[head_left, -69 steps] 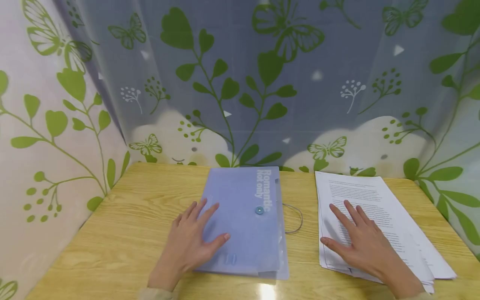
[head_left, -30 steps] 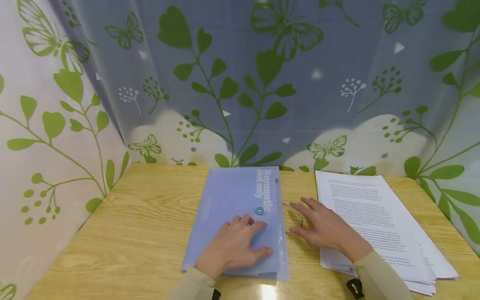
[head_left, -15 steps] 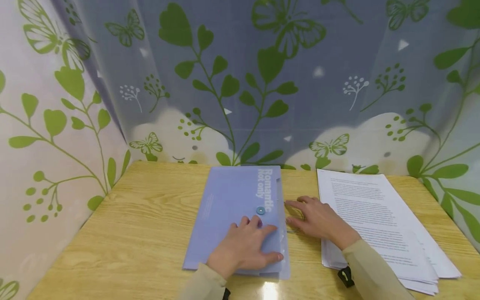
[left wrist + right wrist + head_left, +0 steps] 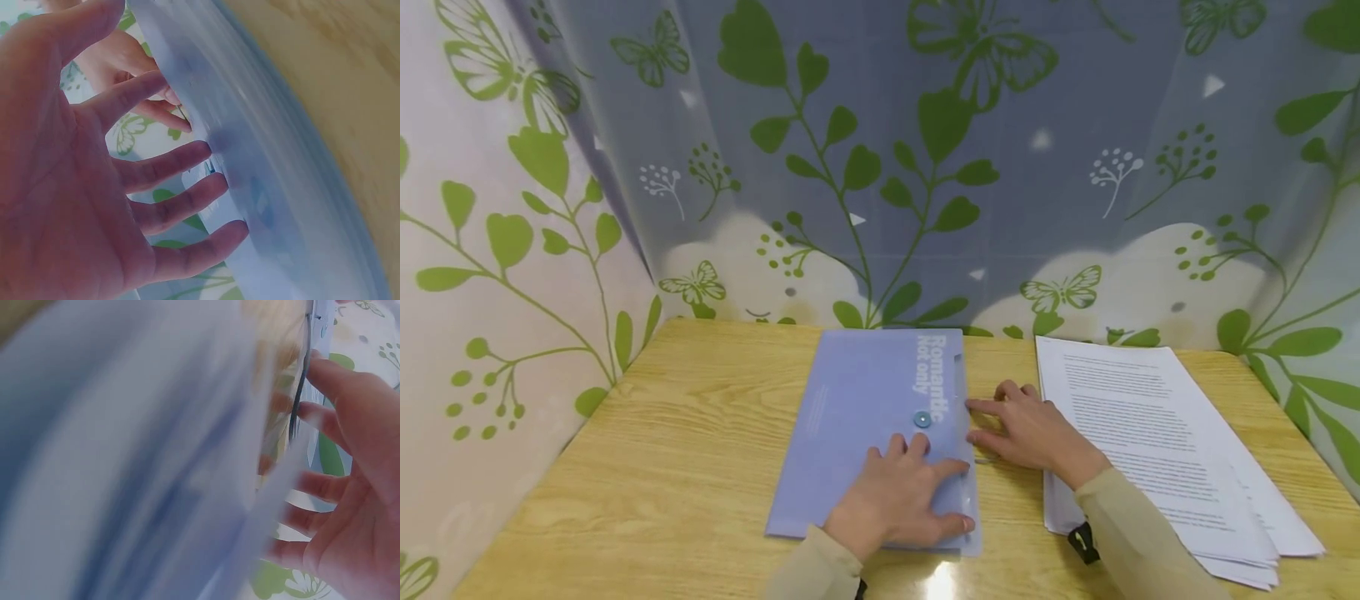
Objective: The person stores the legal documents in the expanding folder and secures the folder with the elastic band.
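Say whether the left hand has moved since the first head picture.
Yes: judged against the table, the left hand has moved right, across the folder toward its right edge.

Head view: positioned above, facing forward and down, taking in the tabletop [image 4: 647,442], the folder [image 4: 850,408], the left hand [image 4: 898,500], the right hand [image 4: 1030,429] and the patterned curtain [image 4: 1037,192] behind. Left wrist view: close range, facing the palm and the folder at a slant. Right wrist view: very close, blurred folder filling the left side. All three share the folder and right hand.
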Demonstrator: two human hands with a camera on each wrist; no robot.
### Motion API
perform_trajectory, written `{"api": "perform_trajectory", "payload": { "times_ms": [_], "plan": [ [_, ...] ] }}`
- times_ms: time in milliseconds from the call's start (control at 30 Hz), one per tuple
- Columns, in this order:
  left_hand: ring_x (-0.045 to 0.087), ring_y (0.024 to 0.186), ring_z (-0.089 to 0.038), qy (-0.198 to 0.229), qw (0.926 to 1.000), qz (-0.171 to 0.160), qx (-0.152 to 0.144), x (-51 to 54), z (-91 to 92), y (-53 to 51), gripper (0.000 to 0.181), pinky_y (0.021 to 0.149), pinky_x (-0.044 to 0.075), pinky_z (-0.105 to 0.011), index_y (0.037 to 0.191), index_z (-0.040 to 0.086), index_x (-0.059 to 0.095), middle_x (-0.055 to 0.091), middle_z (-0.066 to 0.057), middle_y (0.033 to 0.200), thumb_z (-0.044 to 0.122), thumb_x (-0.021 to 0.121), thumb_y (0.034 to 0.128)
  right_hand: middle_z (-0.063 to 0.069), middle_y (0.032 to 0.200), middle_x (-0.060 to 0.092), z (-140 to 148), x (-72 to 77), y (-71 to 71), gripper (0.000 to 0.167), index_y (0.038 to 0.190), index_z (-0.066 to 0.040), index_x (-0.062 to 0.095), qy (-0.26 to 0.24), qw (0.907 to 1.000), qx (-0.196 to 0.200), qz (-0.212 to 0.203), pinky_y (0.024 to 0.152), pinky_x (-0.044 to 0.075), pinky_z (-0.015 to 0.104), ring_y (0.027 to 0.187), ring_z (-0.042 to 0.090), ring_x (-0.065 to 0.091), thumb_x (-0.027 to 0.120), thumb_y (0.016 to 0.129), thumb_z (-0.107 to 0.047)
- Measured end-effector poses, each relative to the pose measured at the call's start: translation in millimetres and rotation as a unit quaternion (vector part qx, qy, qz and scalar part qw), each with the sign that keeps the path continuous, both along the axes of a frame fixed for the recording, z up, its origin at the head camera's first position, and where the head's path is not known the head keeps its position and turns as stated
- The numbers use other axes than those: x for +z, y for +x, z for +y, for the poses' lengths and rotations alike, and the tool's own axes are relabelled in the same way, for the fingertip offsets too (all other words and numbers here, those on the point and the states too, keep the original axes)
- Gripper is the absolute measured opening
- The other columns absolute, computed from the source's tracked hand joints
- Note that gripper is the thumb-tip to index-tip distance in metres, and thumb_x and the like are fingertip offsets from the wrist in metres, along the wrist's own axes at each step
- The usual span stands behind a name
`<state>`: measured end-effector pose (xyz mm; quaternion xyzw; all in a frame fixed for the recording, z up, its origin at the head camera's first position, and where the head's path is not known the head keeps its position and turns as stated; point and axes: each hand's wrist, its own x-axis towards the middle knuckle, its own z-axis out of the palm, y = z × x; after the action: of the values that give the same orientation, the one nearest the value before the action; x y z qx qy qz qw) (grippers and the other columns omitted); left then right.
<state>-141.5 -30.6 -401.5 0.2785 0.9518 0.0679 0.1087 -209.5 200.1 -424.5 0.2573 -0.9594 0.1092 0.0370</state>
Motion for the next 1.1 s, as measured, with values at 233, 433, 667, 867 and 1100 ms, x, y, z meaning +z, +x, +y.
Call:
{"api": "perform_trajectory", "payload": {
  "times_ms": [233,433,667,867,1100],
  "plan": [
    [0.051,0.12,-0.036,-0.009,1.0,-0.001,-0.001,0.9,3.8,0.4,0.063,0.09,0.048,-0.066,0.144,0.044,0.055,0.052,-0.013,0.137,0.073,0.058,0.0881,0.022,0.114,0.061,-0.7,-2.4,-0.9,0.048,0.133,-0.016,0.07,-0.003,1.0,-0.002,0.006,0.061,0.053,0.049,0.087,0.039,0.056,0.072,0.093,-0.042],
    [0.052,0.12,-0.037,-0.01,0.9999,-0.004,0.013,1.4,6.5,-2.0,0.064,0.085,0.051,-0.063,0.143,0.04,0.055,0.051,-0.014,0.14,0.072,0.06,0.0878,0.021,0.114,0.06,-2.3,-2.4,-2.4,0.049,0.133,-0.017,0.07,-0.002,1.0,-0.007,-0.002,0.058,0.053,0.048,0.09,0.04,0.055,0.072,0.093,-0.043],
    [0.057,0.12,-0.043,0.039,0.9987,-0.016,0.03,-0.8,4.9,-9.2,0.051,0.081,0.053,-0.063,0.134,0.039,0.055,0.053,-0.018,0.142,0.068,0.056,0.0929,0.02,0.114,0.059,-3.4,0.0,-2.0,0.048,0.134,-0.019,0.068,-0.001,0.9999,-0.013,-0.007,0.057,0.053,0.049,0.091,0.04,0.055,0.072,0.093,-0.042],
    [0.063,0.103,-0.039,0.076,0.9966,0.005,0.033,-2.8,2.6,-12.9,0.041,0.068,0.055,-0.055,0.128,0.036,0.053,0.058,-0.014,0.131,0.065,0.047,0.0994,0.018,0.114,0.057,-2.8,-1.0,-2.3,0.048,0.136,-0.022,0.065,0.006,0.9996,-0.019,-0.017,0.056,0.052,0.049,0.094,0.041,0.055,0.071,0.093,-0.043],
    [0.054,0.069,-0.024,0.128,0.9901,0.046,0.035,-6.0,1.1,-15.6,0.016,0.055,0.044,-0.034,0.114,0.026,0.053,0.06,-0.005,0.098,0.037,0.049,0.105,0.016,0.114,0.056,-3.2,-1.7,-0.7,0.047,0.135,-0.023,0.064,0.008,0.9995,-0.021,-0.02,0.057,0.052,0.051,0.096,0.041,0.055,0.071,0.094,-0.044]
  ]
}}
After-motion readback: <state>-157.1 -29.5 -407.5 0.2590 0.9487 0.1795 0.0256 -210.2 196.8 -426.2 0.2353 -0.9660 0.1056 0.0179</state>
